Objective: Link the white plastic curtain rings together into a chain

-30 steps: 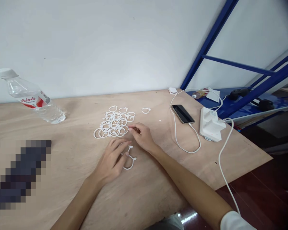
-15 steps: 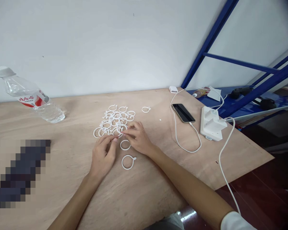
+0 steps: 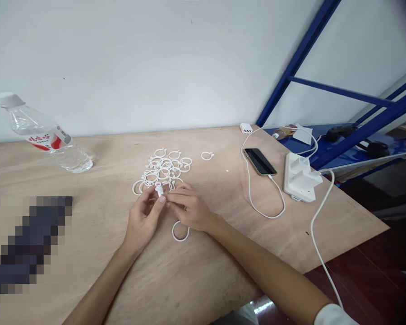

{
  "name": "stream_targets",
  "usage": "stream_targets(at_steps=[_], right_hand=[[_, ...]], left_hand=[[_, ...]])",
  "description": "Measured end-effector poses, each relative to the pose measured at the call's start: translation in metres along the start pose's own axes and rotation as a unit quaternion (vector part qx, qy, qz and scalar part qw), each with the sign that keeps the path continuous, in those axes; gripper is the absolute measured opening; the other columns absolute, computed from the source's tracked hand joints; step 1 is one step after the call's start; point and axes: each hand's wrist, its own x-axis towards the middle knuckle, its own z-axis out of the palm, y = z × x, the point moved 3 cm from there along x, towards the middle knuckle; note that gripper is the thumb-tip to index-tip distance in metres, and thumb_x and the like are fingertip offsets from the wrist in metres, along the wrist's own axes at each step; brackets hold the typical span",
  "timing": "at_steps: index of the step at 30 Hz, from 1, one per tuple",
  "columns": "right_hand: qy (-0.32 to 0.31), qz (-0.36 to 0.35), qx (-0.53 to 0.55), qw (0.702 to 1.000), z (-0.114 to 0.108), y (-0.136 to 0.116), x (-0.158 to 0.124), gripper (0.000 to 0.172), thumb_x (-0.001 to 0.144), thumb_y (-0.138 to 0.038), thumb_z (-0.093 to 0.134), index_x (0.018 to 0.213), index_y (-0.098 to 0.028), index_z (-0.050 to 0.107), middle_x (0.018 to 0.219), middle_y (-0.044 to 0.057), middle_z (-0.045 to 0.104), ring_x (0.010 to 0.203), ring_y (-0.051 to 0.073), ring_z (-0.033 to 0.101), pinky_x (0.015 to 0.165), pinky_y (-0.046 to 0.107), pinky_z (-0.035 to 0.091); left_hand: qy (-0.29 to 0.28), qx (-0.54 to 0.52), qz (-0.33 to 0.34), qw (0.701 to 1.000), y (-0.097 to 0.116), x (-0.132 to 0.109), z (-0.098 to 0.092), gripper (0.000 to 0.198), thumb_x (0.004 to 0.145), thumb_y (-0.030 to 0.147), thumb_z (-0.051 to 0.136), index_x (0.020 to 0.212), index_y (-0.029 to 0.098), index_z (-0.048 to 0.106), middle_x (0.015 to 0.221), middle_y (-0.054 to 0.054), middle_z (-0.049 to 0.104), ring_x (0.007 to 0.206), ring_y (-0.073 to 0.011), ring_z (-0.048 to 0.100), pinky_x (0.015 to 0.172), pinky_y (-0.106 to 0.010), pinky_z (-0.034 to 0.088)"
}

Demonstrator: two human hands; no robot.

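Observation:
My left hand (image 3: pixel 144 221) is closed, with a white plastic curtain ring (image 3: pixel 160 190) pinched between thumb and fingers; its small eyelet end points up and the rest is mostly hidden. My right hand (image 3: pixel 192 210) meets it from the right, its fingertips pressed together at the same ring. Just beyond both hands lies a loose pile of white curtain rings (image 3: pixel 164 169), several of them overlapping. One separate curtain ring (image 3: pixel 180 240) rests on the table below my right hand, partly covered by it. Another lone curtain ring (image 3: pixel 207 156) lies right of the pile.
A clear water bottle (image 3: pixel 59 151) stands at the left on the wooden table (image 3: pixel 189 289). To the right are a phone (image 3: pixel 260 161) on a charging cable, a white power strip (image 3: pixel 301 178) and a small white charger (image 3: pixel 246 128). Blue metal frame bars (image 3: pixel 297 58) rise behind the table's right side.
Both hands have drawn back slightly from the pile and come together. A curtain ring is now up in my left fingers. My right hand has moved down, covering part of the near ring.

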Motion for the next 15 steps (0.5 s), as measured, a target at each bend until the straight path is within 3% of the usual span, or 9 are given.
stream_targets(at_steps=[3,7,10,15], right_hand=[[0.042,0.081,0.051,0.995,-0.005,0.004,0.000,0.025,0.088,-0.026,0.054,0.109,-0.025,0.068,0.094,0.005,0.071,0.086,0.017,0.060,0.086,0.035,0.046],[0.062,0.206,0.163,0.963,-0.008,0.010,0.000,0.028,0.087,-0.034,0.055,0.108,-0.023,0.069,0.103,0.005,0.070,0.093,0.017,0.062,0.082,0.031,0.047],[0.053,0.246,0.247,0.936,-0.005,0.011,0.001,0.029,0.084,-0.039,0.057,0.103,-0.023,0.071,0.103,0.004,0.071,0.095,0.018,0.063,0.083,0.031,0.048],[0.055,0.265,0.272,0.923,-0.003,0.009,0.004,0.024,0.077,-0.043,0.064,0.079,-0.021,0.074,0.080,0.002,0.070,0.082,0.017,0.062,0.076,0.029,0.047]], left_hand=[[0.031,0.025,0.000,0.999,-0.001,0.000,-0.001,0.039,0.080,0.046,0.060,0.104,0.015,0.062,0.093,-0.007,0.066,0.086,-0.0189,0.061,0.079,-0.032,0.050],[0.048,0.123,0.049,0.990,0.003,-0.003,-0.003,0.030,0.076,0.043,0.064,0.091,0.016,0.066,0.078,-0.002,0.062,0.071,-0.0146,0.055,0.069,-0.028,0.047],[0.026,0.143,0.050,0.988,0.006,-0.003,-0.002,0.025,0.077,0.041,0.062,0.081,0.017,0.066,0.069,0.000,0.058,0.063,-0.0119,0.049,0.060,-0.024,0.042],[-0.020,0.130,0.046,0.990,0.008,-0.003,0.001,0.022,0.076,0.039,0.064,0.075,0.017,0.065,0.065,0.002,0.055,0.059,-0.0107,0.044,0.055,-0.023,0.037]])
